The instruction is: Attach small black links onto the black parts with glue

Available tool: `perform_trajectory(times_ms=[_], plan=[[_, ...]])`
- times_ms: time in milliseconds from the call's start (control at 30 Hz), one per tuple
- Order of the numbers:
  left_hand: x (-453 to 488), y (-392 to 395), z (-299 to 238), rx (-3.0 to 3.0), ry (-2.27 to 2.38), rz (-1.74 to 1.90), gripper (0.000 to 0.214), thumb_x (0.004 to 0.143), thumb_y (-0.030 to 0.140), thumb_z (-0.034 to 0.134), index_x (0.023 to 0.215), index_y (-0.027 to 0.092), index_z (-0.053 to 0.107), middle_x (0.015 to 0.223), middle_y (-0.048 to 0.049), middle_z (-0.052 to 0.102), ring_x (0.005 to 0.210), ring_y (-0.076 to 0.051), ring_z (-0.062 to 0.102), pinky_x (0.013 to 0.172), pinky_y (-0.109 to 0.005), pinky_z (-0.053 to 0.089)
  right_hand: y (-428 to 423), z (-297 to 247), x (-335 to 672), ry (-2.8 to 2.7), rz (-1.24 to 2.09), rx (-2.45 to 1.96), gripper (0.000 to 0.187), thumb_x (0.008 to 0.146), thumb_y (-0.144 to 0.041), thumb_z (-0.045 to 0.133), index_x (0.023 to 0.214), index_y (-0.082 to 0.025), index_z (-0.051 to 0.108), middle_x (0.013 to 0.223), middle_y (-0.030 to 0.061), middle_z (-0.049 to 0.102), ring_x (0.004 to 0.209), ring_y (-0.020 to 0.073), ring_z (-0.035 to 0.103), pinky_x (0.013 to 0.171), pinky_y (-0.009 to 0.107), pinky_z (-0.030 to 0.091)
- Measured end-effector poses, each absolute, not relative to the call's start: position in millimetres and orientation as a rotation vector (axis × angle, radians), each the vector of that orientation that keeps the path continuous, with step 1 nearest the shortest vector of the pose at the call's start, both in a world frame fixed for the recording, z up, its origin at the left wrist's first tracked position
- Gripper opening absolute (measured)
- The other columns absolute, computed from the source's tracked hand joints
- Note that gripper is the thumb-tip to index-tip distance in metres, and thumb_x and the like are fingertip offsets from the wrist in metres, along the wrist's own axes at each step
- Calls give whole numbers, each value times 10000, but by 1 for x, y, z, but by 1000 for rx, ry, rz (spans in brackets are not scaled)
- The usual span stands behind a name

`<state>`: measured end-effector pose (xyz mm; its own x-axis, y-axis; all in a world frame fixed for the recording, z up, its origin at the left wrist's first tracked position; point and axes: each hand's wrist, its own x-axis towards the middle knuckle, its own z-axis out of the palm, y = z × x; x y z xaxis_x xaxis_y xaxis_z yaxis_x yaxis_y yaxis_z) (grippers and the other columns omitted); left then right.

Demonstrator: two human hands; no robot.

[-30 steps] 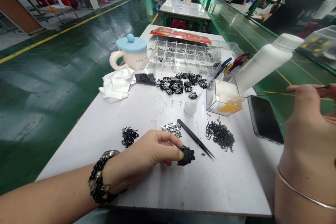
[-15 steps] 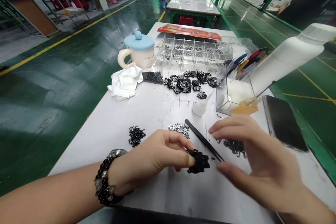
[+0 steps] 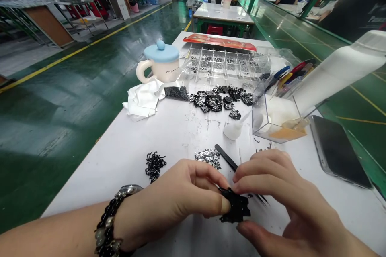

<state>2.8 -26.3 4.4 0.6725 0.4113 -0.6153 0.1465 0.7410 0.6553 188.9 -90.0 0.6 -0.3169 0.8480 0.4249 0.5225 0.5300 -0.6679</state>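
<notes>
Between the thumb and fingers of my left hand (image 3: 183, 192) is a small black plastic part (image 3: 237, 207) with notched edges, held just above the white table. My right hand (image 3: 289, 204) spans the same part, fingertips at its upper edge and thumb at its lower edge. Black tweezers (image 3: 226, 156) lie on the table, partly hidden behind my right hand. Small silver metal pieces (image 3: 208, 157) are heaped beyond my left hand. To their left is a pile of small black hooked pieces (image 3: 155, 164).
Farther back lie a cluster of black assemblies (image 3: 214, 100), a small white squeeze bottle (image 3: 233, 130) and a clear divided tray (image 3: 221, 64). A lidded mug (image 3: 163, 66) and crumpled tissue (image 3: 144, 98) stand left; a clear pen box (image 3: 271, 128) and phone (image 3: 339, 150) right.
My right hand has come in from the right, its fingers and thumb now at the black part's edges. My left hand keeps its hold; the part sits slightly lower in view.
</notes>
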Motion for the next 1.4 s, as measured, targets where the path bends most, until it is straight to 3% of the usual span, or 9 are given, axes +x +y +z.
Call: perform_trajectory(times_ms=[700,933,1133,1400], plan=[[1,-27,3,776,828,171,171,588,130,716,740,143,640,598,28,592,551,-68,469,546,-184,328,-89,1,188,-2006,477,-1110,188,750,-167,644,927,-179,582,858,41,617,821,202,504,730,394,386],[-2,-37,3,1343,909,420,139,668,173,700,799,218,681,669,47,596,620,-91,503,605,-196,428,-89,-1,193,-2101,390,-1123,220,778,-151,633,982,-207,572,906,14,640,831,186,517,769,394,353],[-5,-42,3,1719,962,508,169,701,218,695,863,262,674,647,67,611,613,-101,576,622,-200,472,-87,-4,196,-2215,124,-1042,242,766,-119,656,992,-173,585,883,17,675,821,190,528,737,389,344],[-4,-45,8,1977,901,705,214,659,104,682,846,208,680,659,51,629,609,-90,590,651,-194,484,-88,-8,195,-2203,-117,-1038,188,750,-126,687,916,-181,616,796,-8,697,789,191,541,705,368,334]])
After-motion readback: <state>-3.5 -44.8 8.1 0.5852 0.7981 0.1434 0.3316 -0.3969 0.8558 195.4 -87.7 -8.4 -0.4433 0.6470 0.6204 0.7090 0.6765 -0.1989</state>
